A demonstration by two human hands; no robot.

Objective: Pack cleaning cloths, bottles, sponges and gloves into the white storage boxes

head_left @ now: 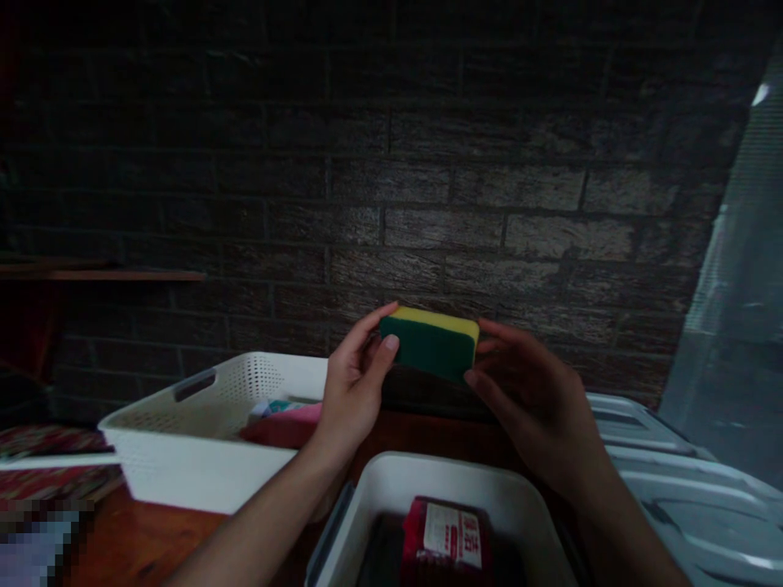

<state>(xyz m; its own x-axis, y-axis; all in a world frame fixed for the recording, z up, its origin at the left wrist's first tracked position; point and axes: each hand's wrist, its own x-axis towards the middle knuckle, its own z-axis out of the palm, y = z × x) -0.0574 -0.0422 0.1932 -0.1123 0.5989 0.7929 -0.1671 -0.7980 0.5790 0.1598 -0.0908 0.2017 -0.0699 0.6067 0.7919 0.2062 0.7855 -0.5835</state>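
A yellow and green scouring sponge (431, 346) is held up in front of the brick wall, its dark green side facing me and the yellow strip on top. My left hand (358, 379) grips its left end, thumb on the green face and fingers behind. At the right end, my right hand (538, 399) pinches the edge between thumb and forefinger. Below the hands stands a white bin (453, 465), and inside it lies a red package (446, 538) with a white label.
On the left, a white perforated basket (201, 473) holds pink cloth (285, 425) and other items. Grey plastic lids (703, 505) lie at the right. A wooden shelf (122, 275) juts from the left, and a dark brick wall (416, 179) closes off the back.
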